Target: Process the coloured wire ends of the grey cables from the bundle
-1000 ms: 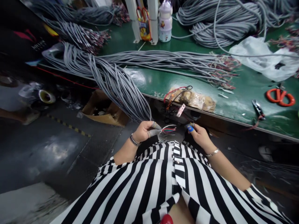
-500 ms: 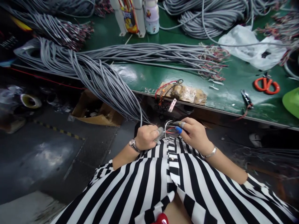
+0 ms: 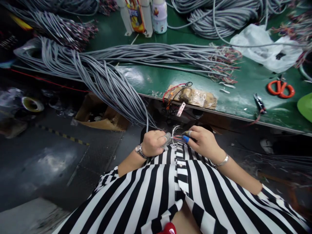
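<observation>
My left hand (image 3: 153,142) is closed on the end of a grey cable (image 3: 147,121) that trails down from a big grey cable bundle (image 3: 102,81) hanging off the green bench (image 3: 156,83). Coloured inner wires (image 3: 177,136) fan out of the cable end between my hands. My right hand (image 3: 203,141), with a blue finger cot on one fingertip, pinches those wires. Both hands sit close together over my striped shirt, just below the bench edge.
On the bench lie more grey cables with stripped ends (image 3: 170,58), orange scissors (image 3: 280,88), small cutters (image 3: 259,102), a white plastic bag (image 3: 263,48), a taped block with red wires (image 3: 192,96) and bottles (image 3: 159,16). A cardboard box (image 3: 99,115) sits on the floor.
My right hand has come in from the right and taken hold of the coloured wires. The left hand has kept its grip on the cable end. The view has shifted slightly.
</observation>
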`<state>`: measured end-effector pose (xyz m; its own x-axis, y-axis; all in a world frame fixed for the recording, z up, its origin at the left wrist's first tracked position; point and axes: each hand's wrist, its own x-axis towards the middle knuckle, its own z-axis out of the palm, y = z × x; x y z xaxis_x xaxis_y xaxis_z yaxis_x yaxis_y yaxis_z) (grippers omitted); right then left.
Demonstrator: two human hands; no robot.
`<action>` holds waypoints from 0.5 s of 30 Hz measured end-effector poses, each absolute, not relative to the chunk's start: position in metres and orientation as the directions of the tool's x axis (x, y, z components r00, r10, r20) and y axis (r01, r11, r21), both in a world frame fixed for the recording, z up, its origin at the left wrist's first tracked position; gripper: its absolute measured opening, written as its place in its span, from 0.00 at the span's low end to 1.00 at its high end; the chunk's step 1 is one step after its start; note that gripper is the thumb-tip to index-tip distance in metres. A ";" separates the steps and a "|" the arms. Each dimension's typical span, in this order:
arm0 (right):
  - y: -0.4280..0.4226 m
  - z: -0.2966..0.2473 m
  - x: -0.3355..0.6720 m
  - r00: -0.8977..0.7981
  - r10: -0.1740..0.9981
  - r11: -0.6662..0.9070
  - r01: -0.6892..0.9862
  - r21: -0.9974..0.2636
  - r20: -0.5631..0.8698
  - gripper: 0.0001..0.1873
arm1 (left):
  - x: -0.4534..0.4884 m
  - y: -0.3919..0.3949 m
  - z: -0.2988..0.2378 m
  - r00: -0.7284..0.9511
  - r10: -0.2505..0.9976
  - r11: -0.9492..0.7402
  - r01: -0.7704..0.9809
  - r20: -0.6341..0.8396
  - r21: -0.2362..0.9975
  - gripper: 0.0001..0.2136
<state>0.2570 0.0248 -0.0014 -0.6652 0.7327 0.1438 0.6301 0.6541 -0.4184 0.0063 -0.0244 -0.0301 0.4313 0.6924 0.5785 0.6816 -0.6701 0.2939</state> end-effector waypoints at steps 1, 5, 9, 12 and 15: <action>0.025 -0.001 0.257 -0.666 0.733 0.654 0.634 -0.413 0.138 0.14 | 0.006 -0.024 -0.030 0.446 0.664 -0.684 0.686 0.600 0.247 0.05; 0.024 0.000 0.255 -0.675 0.726 0.664 0.639 -0.388 0.132 0.14 | 0.007 -0.024 -0.028 0.476 0.619 -0.701 0.694 0.624 0.166 0.06; 0.024 0.000 0.255 -0.667 0.730 0.660 0.630 -0.409 0.150 0.15 | 0.007 -0.024 -0.028 0.471 0.620 -0.695 0.701 0.628 0.160 0.05; 0.024 -0.001 0.255 -0.666 0.730 0.658 0.622 -0.425 0.156 0.15 | 0.006 -0.024 -0.028 0.467 0.614 -0.696 0.700 0.636 0.158 0.04; 0.025 0.000 0.256 -0.671 0.726 0.661 0.620 -0.424 0.152 0.14 | 0.007 -0.024 -0.028 0.470 0.618 -0.692 0.705 0.631 0.153 0.04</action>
<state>0.2561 0.0245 0.0000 -0.6707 0.7261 0.1515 0.6195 0.6608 -0.4237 0.0067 -0.0237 -0.0279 0.4697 0.6176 0.6308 0.7053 -0.6923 0.1526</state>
